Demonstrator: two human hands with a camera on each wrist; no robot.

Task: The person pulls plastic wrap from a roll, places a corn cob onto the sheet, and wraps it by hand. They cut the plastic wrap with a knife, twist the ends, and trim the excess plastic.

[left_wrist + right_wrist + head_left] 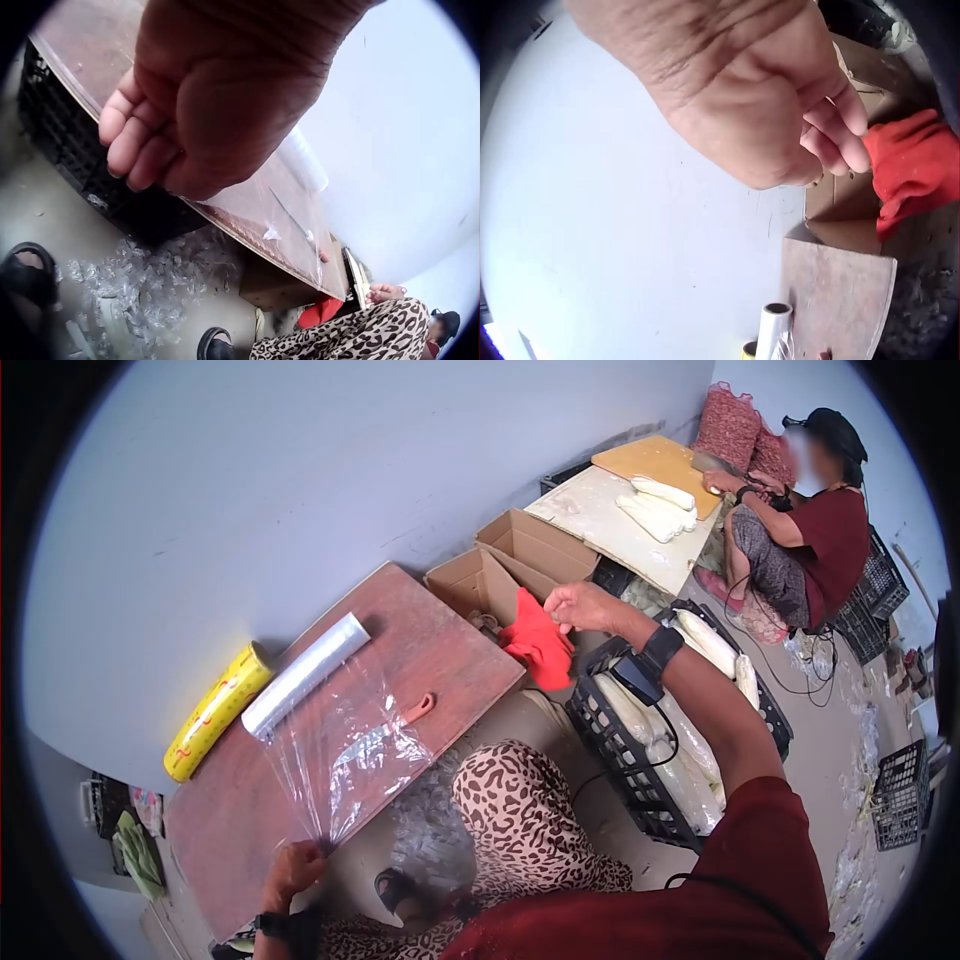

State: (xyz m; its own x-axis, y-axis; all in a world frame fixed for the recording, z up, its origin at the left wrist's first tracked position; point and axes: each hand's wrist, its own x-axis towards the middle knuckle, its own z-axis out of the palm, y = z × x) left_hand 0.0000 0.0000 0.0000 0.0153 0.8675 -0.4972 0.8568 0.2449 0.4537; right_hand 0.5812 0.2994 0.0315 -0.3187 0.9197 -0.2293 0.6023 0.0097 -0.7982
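At the near edge of the brown board table (215, 840), my left hand (296, 868) pinches the gathered end of clear plastic film (310, 780). The film stretches back to its roll (306, 676), which lies on the table. A knife (420, 708) with an orange handle lies on the board, its blade seen through the film. My right hand (590, 606) is raised near a cardboard box (475, 582), fingers loosely bent with nothing between them in the right wrist view. Just beyond its fingertips a red cloth (915, 165) hangs at the box.
A yellow patterned roll (215, 710) lies by the wall. To the right stands a black crate (625, 780) of wrapped, long pale vegetables (690, 760). Another person (820, 530) sits at a second table (575, 510) with a cutting board (640, 460). Plastic scraps (142, 285) litter the floor.
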